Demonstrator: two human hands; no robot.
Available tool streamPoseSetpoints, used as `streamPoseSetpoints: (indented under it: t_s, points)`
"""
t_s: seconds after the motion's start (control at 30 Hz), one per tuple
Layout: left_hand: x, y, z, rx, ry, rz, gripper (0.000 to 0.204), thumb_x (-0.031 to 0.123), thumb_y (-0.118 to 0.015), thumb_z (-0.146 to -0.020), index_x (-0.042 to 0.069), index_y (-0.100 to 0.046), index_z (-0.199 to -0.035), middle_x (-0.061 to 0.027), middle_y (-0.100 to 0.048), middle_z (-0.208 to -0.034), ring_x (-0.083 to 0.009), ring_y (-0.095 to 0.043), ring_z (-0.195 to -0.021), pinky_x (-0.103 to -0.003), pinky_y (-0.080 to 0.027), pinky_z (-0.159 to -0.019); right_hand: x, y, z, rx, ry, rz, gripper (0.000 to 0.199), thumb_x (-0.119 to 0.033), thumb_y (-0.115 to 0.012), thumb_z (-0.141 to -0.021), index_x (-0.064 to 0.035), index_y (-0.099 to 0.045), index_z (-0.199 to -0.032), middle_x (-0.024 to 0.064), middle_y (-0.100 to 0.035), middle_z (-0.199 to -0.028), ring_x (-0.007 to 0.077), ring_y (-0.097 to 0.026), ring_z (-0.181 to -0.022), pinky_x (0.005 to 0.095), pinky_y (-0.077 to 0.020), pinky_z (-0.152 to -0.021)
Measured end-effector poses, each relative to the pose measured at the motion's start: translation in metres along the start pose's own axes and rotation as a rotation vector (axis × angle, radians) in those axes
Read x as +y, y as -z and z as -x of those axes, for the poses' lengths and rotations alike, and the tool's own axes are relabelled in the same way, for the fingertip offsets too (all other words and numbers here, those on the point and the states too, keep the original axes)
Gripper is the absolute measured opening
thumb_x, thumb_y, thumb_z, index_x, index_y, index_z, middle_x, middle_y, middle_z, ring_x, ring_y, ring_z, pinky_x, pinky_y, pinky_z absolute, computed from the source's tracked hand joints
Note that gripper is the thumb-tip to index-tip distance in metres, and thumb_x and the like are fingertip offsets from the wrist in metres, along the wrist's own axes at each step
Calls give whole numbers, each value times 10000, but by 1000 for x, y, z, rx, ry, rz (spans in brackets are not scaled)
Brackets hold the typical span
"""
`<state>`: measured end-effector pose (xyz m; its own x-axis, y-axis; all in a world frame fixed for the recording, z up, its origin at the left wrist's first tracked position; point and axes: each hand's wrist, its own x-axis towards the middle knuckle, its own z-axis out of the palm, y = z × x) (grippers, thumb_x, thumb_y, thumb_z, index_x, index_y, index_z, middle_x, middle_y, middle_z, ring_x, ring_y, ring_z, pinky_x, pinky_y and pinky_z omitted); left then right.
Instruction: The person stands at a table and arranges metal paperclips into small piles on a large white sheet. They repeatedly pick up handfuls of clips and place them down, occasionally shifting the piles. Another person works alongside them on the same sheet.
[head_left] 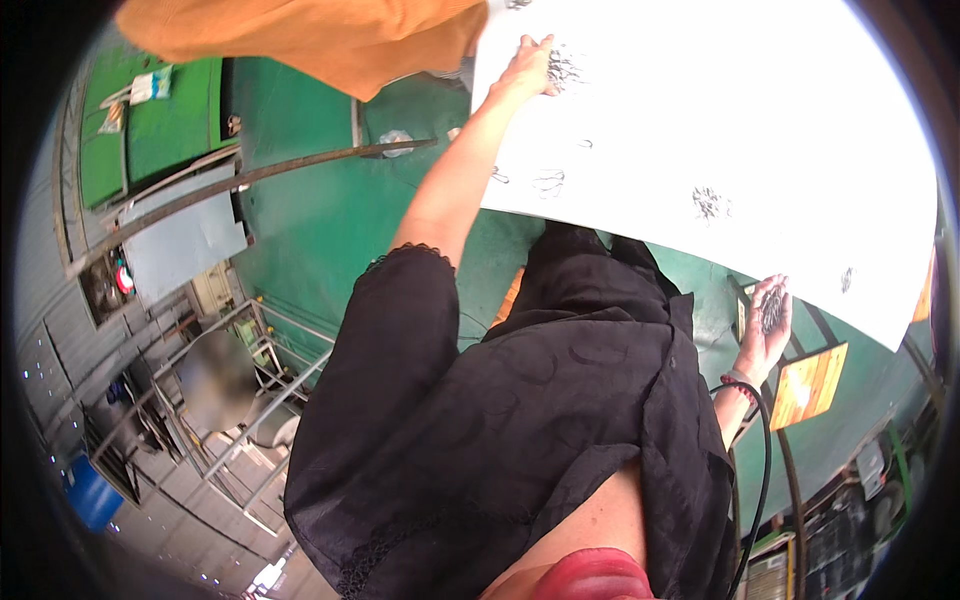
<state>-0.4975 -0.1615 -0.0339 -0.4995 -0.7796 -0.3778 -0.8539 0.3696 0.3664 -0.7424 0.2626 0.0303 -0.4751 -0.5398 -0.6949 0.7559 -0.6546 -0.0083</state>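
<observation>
On the white tabletop [640,140] lie loose piles of small, thin, dark looped pieces that look like bent wire; their exact kind is too small to make out. My left hand [525,70] reaches to the far left, fingers apart, touching the edge of one dark pile [566,68]. Below the near right edge of the table, my right hand [765,345] is turned palm up. A bunch of the dark looped pieces [772,310] rests in it. Another pile [711,203] sits mid-table, with a few single pieces [550,182] near the left edge.
Orange-brown cloth [310,40] hangs beside the table's far left corner. Wooden stool seats [808,388] stand below the near edge, on a green floor [310,220]. A black cable [767,450] runs past my right forearm. Metal frames [240,440] and a blue drum [93,492] stand left.
</observation>
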Motion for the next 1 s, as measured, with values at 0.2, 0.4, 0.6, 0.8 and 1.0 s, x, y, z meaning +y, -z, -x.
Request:
streamPoseSetpoints:
  t_s: [0.2,0.4,0.6,0.8,1.0]
  points:
    - [30,-27,-28,-25,-296,102,538,59,-753,-536,61,-526,-1023,-150,-478,-1065,-272,-515,-976,-352,-446,-835,-10,7,-4,-12,1,-45,359,18,-472,-829,56,-412,-1181,187,-486,-1137,279,-460,-1057,435,-365,-949]
    - [106,-75,-9,-113,-434,210,300,94,-697,-601,33,-592,-876,-127,-552,-884,-242,-555,-850,-316,-462,-743,-30,14,16,-56,12,-118,357,-10,-441,-850,39,-402,-1201,193,-465,-1156,315,-441,-1081,444,-363,-952]
    - [144,-106,55,-110,-648,473,329,65,-595,-678,29,-571,-1003,-176,-542,-987,-286,-534,-926,-343,-447,-788,-42,25,26,-77,69,-128,374,2,-456,-840,36,-398,-1208,186,-460,-1166,306,-420,-1103,436,-360,-958]
    - [101,-85,81,143,-284,363,422,50,-472,-761,-43,-438,-1172,-233,-438,-1159,-320,-445,-1079,-374,-391,-898,-48,41,20,-30,65,-135,333,-1,-428,-853,55,-416,-1181,187,-483,-1141,304,-445,-1077,439,-379,-939]
    - [102,-108,68,138,-66,132,538,6,-378,-758,-135,-238,-1258,-334,-222,-1299,-446,-196,-1236,-466,-204,-1034,-37,32,11,106,73,-112,331,2,-409,-859,30,-424,-1188,169,-484,-1134,309,-449,-1051,436,-381,-937]
